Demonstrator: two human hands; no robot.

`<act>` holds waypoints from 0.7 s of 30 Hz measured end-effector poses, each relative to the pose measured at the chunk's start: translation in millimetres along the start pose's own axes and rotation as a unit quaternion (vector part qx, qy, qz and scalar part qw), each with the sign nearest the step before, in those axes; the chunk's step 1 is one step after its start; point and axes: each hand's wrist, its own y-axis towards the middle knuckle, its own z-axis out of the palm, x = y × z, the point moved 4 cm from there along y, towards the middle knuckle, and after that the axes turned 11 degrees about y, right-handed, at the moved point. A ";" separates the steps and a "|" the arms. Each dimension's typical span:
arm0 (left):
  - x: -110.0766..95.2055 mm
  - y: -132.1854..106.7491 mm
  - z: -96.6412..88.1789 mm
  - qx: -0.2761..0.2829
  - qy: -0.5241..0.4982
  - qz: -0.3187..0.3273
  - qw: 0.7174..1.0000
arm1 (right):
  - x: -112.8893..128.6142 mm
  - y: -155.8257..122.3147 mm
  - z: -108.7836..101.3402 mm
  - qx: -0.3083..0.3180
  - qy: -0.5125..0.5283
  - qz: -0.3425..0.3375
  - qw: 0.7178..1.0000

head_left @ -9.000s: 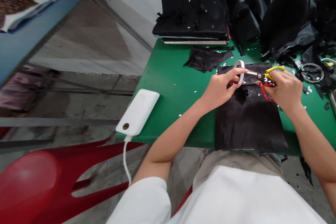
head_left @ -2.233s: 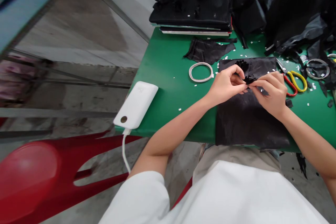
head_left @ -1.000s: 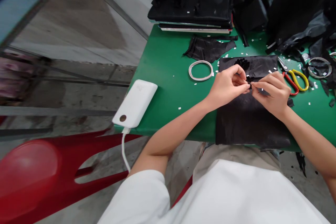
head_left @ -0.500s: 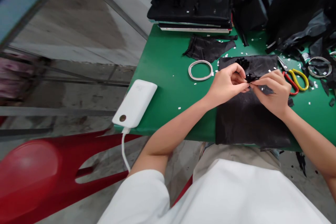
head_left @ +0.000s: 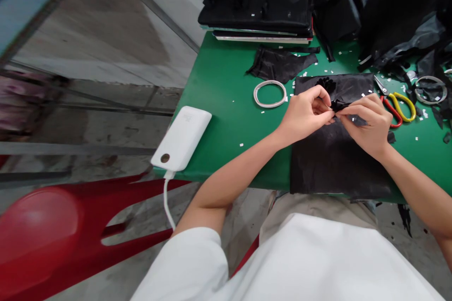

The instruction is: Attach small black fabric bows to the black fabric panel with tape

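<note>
Both hands meet over a black fabric sheet [head_left: 335,160] that lies on the green table [head_left: 226,117]. My left hand [head_left: 305,114] pinches a small black fabric piece [head_left: 338,104] from the left. My right hand [head_left: 367,124] pinches the same piece from the right, fingertips pressed together. A second small black fabric flower [head_left: 326,84] rests on the sheet just beyond my hands. A white tape ring [head_left: 270,94] lies flat to the left of the sheet. Scissors with red and yellow handles [head_left: 395,103] lie to the right of my right hand.
A white power bank [head_left: 181,138] with a cable sits at the table's left front corner. Stacked black fabric [head_left: 261,0] and loose black scraps [head_left: 399,14] fill the back. Another tape ring [head_left: 431,89] lies far right. A red plastic chair [head_left: 70,235] stands at lower left.
Nine seconds ago my left hand held the tape ring and my right hand the scissors; both now lie on the table. Over the last second my hands stay pinched on the small black piece.
</note>
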 end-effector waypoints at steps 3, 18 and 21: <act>-1.2 0.0 -0.4 0.005 -0.007 0.001 1.000 | -1.4 -0.5 0.2 0.009 -0.032 0.009 0.999; -1.3 1.7 0.0 0.025 -0.060 0.014 0.998 | -6.1 -2.5 -2.7 -0.028 -0.016 0.063 0.998; -0.8 3.3 -0.1 0.028 -0.083 0.017 0.996 | -9.3 -3.1 -1.2 -0.018 0.010 0.096 0.995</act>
